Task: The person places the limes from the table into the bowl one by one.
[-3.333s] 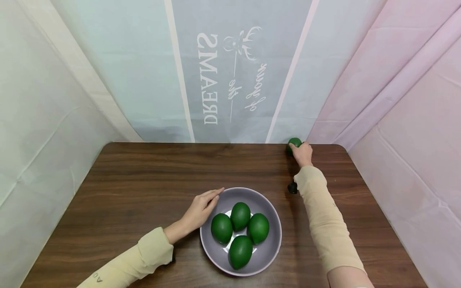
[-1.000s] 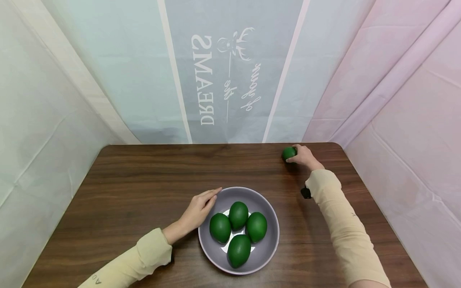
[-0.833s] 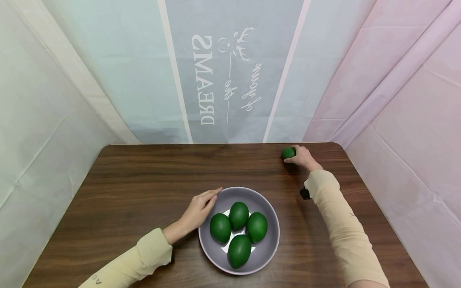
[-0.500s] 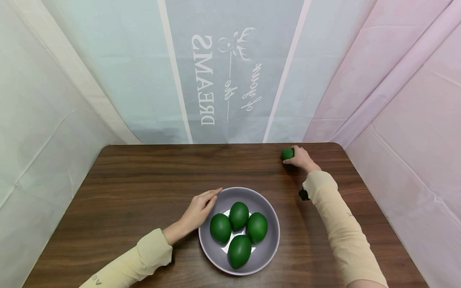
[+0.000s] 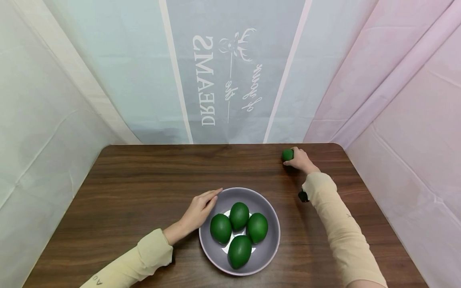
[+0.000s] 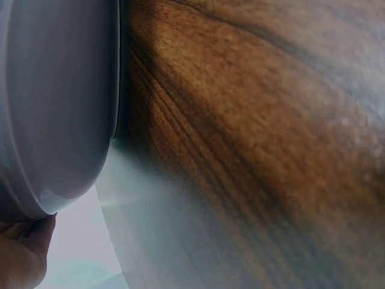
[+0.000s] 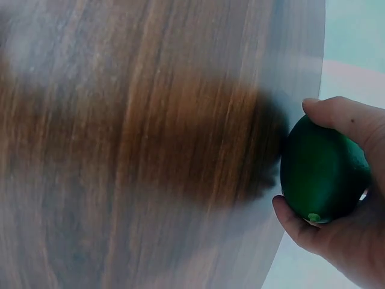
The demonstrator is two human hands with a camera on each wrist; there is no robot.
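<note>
At the far right of the table, in the head view, my right hand grips a smooth green egg-shaped fruit. The right wrist view has the fruit between the thumb and a finger, with a small pale stem mark at its lower end. Nearer to me stands a round grey-purple bowl. Several matching green fruits lie in it. My left hand rests along the bowl's left side, its fingers extended to the rim. Part of that hand touches the bowl's outer edge in the left wrist view.
All this stands on a dark wood-grain table with rounded far corners. A printed cloth hangs behind its back edge, and pale sheets close in both sides. A small black device sits by my right cuff.
My right hand and its fruit have come a little toward me and to the left from the far edge, with the forearm swung right. In the last second they barely shift. My left hand stays at the bowl.
</note>
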